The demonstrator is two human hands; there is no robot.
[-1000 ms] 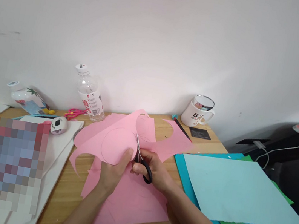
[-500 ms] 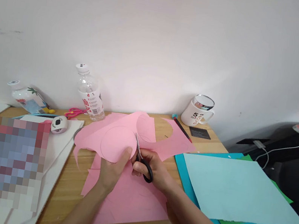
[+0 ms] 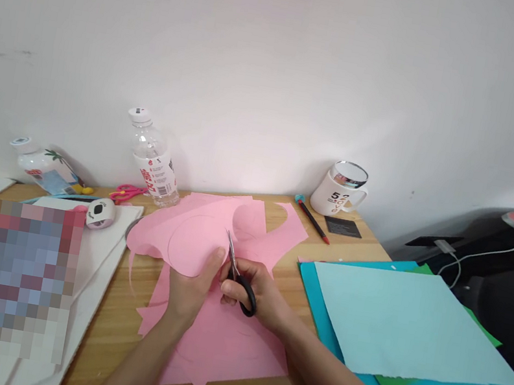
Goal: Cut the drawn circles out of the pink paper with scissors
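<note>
My left hand [image 3: 194,287] grips a sheet of pink paper [image 3: 195,238] from below, its thumb pressed on top of a drawn circle; the other fingers are hidden under the sheet. In my right hand [image 3: 253,290] is a pair of scissors [image 3: 242,282] with black handles, fingers wrapped through the loops. The blades lie at the right edge of the circle, pointing away from me. Curved cut strips of the same sheet spread to the right and hang at the left. More pink paper [image 3: 234,353] lies on the table under both hands.
At the back stand a clear bottle [image 3: 158,163] and a white mug [image 3: 339,190]. A red and black pen [image 3: 314,220] and a dark card [image 3: 342,226] lie nearby. Light blue paper [image 3: 412,324] covers the right side. Pink scissors [image 3: 126,192] lie left.
The scissors and both hands have shifted slightly left with the held sheet. The cut strip at the right has turned and drawn in toward the sheet.
</note>
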